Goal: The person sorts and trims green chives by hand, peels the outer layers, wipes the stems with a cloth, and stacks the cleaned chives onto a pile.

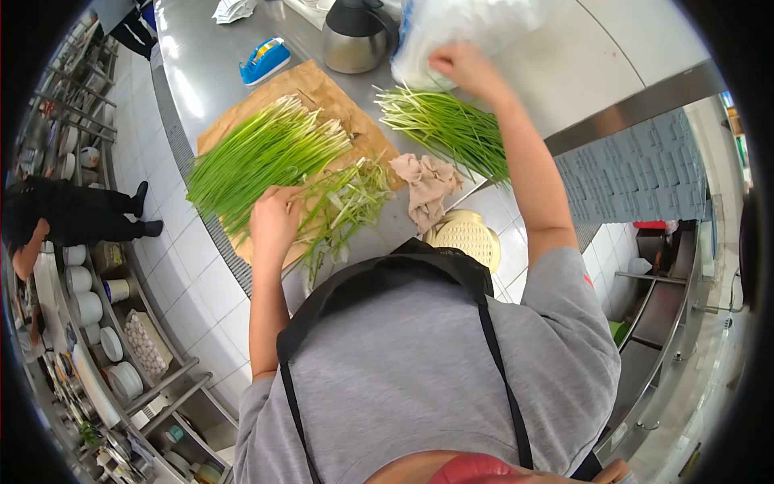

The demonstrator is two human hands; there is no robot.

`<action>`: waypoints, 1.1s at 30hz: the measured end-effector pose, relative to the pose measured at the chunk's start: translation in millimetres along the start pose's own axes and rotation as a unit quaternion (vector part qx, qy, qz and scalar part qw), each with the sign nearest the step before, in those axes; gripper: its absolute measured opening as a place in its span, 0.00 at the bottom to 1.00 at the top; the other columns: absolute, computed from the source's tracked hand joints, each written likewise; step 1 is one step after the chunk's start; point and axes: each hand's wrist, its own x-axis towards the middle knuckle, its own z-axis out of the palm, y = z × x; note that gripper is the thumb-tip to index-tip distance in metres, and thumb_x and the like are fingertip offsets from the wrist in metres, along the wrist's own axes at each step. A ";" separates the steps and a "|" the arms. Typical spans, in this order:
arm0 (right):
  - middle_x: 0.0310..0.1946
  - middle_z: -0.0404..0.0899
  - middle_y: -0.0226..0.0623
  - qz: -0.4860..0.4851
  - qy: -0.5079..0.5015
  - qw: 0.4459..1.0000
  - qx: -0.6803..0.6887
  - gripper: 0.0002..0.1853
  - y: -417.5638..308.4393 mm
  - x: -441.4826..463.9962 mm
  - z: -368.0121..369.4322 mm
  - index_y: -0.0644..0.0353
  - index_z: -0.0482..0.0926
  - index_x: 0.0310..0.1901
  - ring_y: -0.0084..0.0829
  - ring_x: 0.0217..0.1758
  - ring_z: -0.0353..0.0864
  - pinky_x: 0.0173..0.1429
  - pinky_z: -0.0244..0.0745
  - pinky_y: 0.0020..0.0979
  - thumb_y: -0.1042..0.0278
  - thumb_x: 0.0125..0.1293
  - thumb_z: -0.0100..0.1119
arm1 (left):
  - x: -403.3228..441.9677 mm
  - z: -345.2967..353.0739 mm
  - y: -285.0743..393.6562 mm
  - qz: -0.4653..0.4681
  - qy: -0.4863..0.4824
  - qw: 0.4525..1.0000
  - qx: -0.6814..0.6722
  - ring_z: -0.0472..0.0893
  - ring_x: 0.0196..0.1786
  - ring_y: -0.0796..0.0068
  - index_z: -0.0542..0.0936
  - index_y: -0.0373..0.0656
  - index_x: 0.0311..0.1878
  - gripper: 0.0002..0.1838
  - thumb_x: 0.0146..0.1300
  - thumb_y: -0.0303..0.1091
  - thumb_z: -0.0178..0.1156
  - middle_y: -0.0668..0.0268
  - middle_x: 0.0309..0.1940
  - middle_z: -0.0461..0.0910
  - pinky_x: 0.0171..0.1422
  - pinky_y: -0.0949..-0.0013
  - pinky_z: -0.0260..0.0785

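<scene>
A large bunch of garlic chives (266, 153), with pale root ends, lies on brown paper (306, 78). A loose heap of stripped leaves and trimmings (343, 202) is beside it. My left hand (275, 216) is at the lower edge of the bunch, against the trimmings, with its fingers curled; what they hold is hidden. A second bunch of chives (443, 121) rests on the counter to the right. Above its pale ends, my right hand (466, 66) is raised with fingers pinched, in front of a clear plastic bag (427, 40). I cannot make out anything in that pinch.
A crumpled beige cloth (427, 189) lies at the counter's near edge, above a cream stool (466, 240). A blue tape dispenser (265, 61) and a steel jug (355, 40) stand farther back. Another person (72, 210) is at the left, near shelves of dishes (121, 379).
</scene>
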 end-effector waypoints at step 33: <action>0.20 0.73 0.26 0.350 -0.061 0.763 0.540 0.07 24.6 -108.6 -23.7 0.63 0.77 0.32 0.16 0.19 0.68 0.21 0.65 0.20 0.69 0.60 0.53 | -4.4 -2.6 5.3 -0.016 0.047 0.998 -0.026 0.75 0.20 0.65 0.79 0.36 0.27 0.09 0.53 0.33 0.61 0.57 0.21 0.77 0.27 0.67 0.65</action>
